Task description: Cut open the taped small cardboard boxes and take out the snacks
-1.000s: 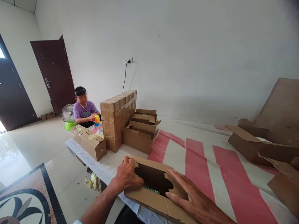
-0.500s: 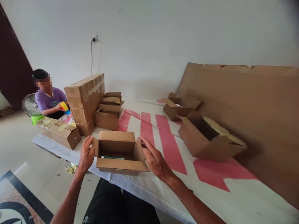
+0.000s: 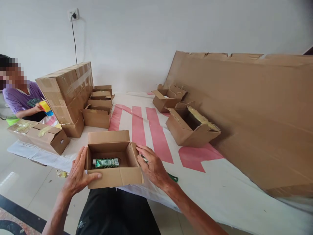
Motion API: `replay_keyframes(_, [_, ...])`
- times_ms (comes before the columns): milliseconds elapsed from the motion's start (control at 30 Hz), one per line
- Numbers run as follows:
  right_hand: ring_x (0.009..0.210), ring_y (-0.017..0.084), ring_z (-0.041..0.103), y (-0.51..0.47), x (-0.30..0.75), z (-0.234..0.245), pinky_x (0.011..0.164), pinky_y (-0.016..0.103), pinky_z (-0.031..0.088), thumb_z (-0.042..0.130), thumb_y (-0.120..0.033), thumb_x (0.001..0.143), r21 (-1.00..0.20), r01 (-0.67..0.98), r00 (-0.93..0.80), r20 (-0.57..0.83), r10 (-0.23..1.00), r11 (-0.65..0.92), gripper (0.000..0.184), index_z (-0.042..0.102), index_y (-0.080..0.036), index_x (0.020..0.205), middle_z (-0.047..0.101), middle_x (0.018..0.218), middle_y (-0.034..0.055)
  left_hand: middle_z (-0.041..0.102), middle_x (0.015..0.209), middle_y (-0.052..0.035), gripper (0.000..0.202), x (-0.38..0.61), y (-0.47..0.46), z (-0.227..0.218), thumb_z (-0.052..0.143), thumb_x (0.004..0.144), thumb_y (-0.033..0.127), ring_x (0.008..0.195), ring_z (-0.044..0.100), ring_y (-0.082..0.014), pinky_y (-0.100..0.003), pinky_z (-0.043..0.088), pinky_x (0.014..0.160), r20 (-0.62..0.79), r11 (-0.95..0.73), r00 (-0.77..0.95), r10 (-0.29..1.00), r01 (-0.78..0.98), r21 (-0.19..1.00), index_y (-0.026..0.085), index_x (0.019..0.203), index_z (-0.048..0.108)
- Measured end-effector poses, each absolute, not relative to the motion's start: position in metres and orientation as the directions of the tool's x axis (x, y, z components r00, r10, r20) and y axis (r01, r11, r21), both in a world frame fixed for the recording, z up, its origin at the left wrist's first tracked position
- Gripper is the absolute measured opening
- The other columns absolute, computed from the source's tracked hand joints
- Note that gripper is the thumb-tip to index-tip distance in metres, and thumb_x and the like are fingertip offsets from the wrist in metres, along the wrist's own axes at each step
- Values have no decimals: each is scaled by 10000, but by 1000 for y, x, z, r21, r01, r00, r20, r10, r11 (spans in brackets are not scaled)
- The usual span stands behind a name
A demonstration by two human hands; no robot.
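Observation:
In front of me an open cardboard box [image 3: 110,178] stands at the table's near edge, its flaps spread. A green drink carton [image 3: 107,163] with a pale cap lies on its side inside. My left hand [image 3: 77,173] grips the box's left end, with fingers along the side and the thumb over the front flap. At the other end, my right hand [image 3: 153,166] has its fingers bent against the right flap. A small pale-green bit shows between its thumb and fingers; I cannot make out what it is. Beside the right wrist lies a green loop [image 3: 173,177], partly hidden by the arm.
Taped boxes [image 3: 66,91] are stacked at the left, with open boxes [image 3: 97,114] behind. Two open boxes [image 3: 193,127] sit to the right before a large cardboard sheet [image 3: 244,124]. A person [image 3: 24,98] at the far left holds a yellow-and-blue object [image 3: 46,107].
My view has swung right and closer to the box, and the drink carton now shows more fully. My left thumb has come over the front flap. The green loop has come into view.

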State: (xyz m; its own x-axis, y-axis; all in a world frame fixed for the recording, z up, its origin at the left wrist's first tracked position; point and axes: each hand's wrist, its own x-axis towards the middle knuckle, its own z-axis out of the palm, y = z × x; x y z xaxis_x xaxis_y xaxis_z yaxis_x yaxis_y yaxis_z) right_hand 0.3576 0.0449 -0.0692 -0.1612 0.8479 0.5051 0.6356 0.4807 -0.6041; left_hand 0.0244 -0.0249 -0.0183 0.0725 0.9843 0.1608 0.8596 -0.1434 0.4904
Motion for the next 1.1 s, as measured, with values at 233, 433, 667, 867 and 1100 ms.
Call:
replay_keyframes(233, [1068,300,633,32,346,-4,1010,502,500,449,-167,1021,-235,763,-404,555,727,603,304,751,-201,1032,736,1093,137,83,1788,-131,735,29,-40,-17,766,856,555,1602,222,-453,-645,296,1232,171,-189,125,977,879,437,310,1508,532])
replay_keyframes(433, [1056,305,633,60,282,33,1052,503,431,548,-115,974,-127,716,-686,60,725,687,192,736,-154,964,719,1054,163,242,1746,-167,639,28,-21,-16,729,861,634,1552,353,-441,-593,391,1191,185,-177,107,977,890,420,258,1372,641])
replay_keyframes(667, [885,312,746,106,225,9,797,409,579,857,-213,745,-171,699,-703,-341,624,694,132,760,-144,802,769,896,129,340,1703,-211,747,26,-14,-19,718,851,640,1545,384,-423,-588,406,1181,199,-183,104,975,880,438,230,1459,579])
replay_keyframes(867, [1128,253,682,108,207,-23,948,461,599,680,-378,1011,-219,732,-671,-397,627,645,360,647,-194,1319,661,1338,104,309,1707,-248,950,35,-17,-22,759,791,617,1572,329,-426,-608,352,1227,154,-110,39,987,864,492,167,1570,453])
replay_keyframes(1100, [1094,304,706,100,215,7,950,459,563,791,-231,872,-267,729,-684,-333,649,631,277,713,-134,1119,724,1184,145,270,1715,-270,1070,37,-18,-22,746,754,682,1594,272,-425,-599,330,1247,104,-29,-25,994,873,487,119,1598,405])
